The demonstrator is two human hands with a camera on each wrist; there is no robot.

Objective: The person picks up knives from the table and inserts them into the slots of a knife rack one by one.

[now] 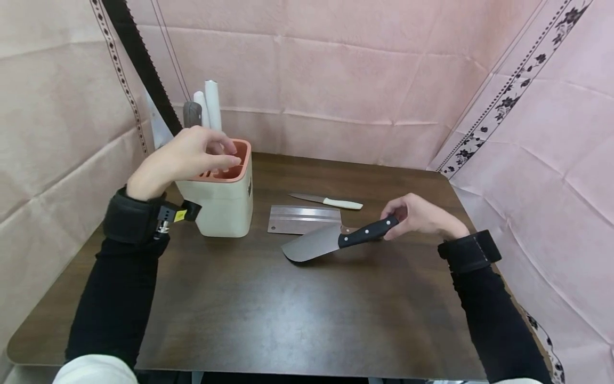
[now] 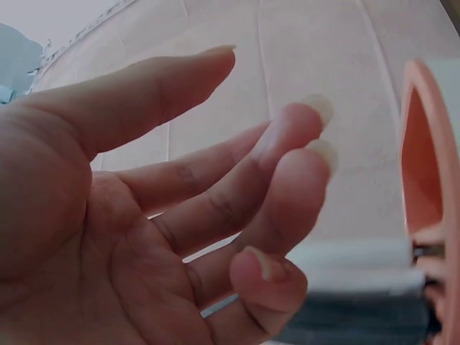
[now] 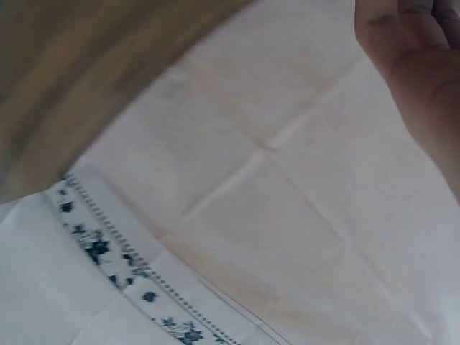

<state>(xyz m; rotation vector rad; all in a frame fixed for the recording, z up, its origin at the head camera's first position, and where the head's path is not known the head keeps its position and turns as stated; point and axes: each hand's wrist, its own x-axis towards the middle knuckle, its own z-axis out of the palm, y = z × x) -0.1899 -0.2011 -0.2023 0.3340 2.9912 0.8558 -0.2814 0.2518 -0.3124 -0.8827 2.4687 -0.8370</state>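
Observation:
My right hand grips the end of the black riveted handle of a broad-bladed kitchen knife. That knife is held low over the table, its blade pointing left and partly covering a cleaver. Beyond the cleaver lies a small white-handled paring knife. Over the pale green knife block hangs my left hand, fingers loosely bent and holding nothing. The left wrist view shows its bare palm beside the block's orange rim. In the right wrist view the held knife is out of sight.
White handles and a grey handle stand up from the block, behind my left hand. The brown table meets pink cloth walls at the back and sides. A black strip with a jagged edge slants across the upper left.

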